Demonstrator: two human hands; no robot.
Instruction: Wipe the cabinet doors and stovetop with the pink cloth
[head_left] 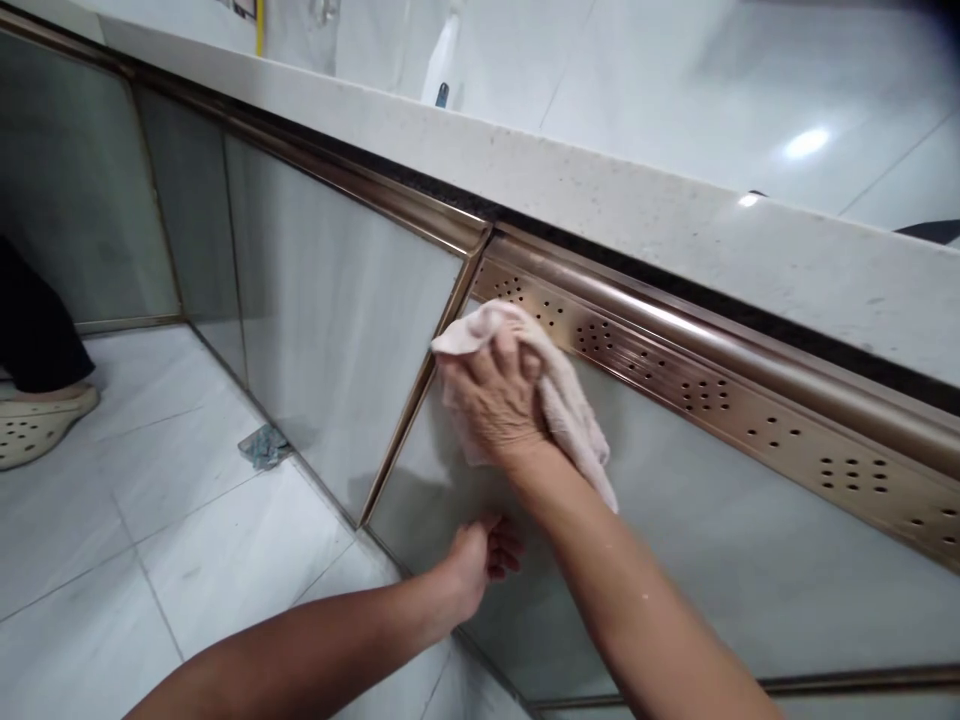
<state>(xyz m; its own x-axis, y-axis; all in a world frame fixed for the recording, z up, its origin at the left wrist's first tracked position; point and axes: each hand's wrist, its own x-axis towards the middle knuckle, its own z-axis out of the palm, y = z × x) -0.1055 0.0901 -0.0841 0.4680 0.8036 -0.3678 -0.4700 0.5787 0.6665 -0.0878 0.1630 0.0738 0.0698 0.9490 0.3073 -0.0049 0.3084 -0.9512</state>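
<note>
My right hand (491, 395) presses a pale pink cloth (574, 405) against the top left corner of a cabinet front (675, 530). Its fingers are bent over the cloth, which covers part of the perforated bronze metal strip (705, 395) and hangs down beside the wrist. Lower down, my left hand (484, 560) is held close to the same glossy panel, fingers loosely curled and apart, with nothing seen in them. Whether it touches the panel I cannot tell.
Above the cabinets runs a pale stone countertop edge (570, 180). A white object with a dark tip (442, 60) lies on the counter. On the tiled floor (225, 540) is a drain with bluish scraps (264, 447). Another person's foot in a cream clog (45, 428) stands at left.
</note>
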